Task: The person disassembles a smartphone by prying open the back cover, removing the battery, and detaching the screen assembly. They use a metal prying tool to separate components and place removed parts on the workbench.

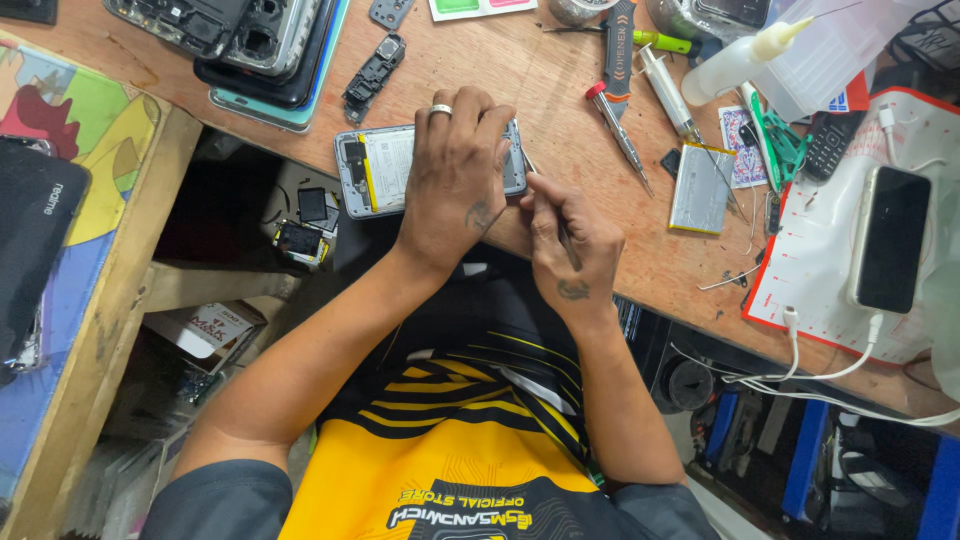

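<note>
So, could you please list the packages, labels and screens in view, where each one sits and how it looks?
Dark smartphone screen: right, on the white mat, rectangular, black, cable plugged in.
Small cardboard box: below the bench at left, brown and white.
White label on the opened silver phone: bench centre, under the left hand, rectangular, yellow edge.
Silver flat battery: right of the right hand, rectangular, yellow edge.

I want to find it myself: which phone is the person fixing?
Look at the wooden workbench, near its front edge. The opened phone lies flat under the left hand, beside the right hand. Unlike the stacked phone shells behind, it shows a pale battery inside.
</note>
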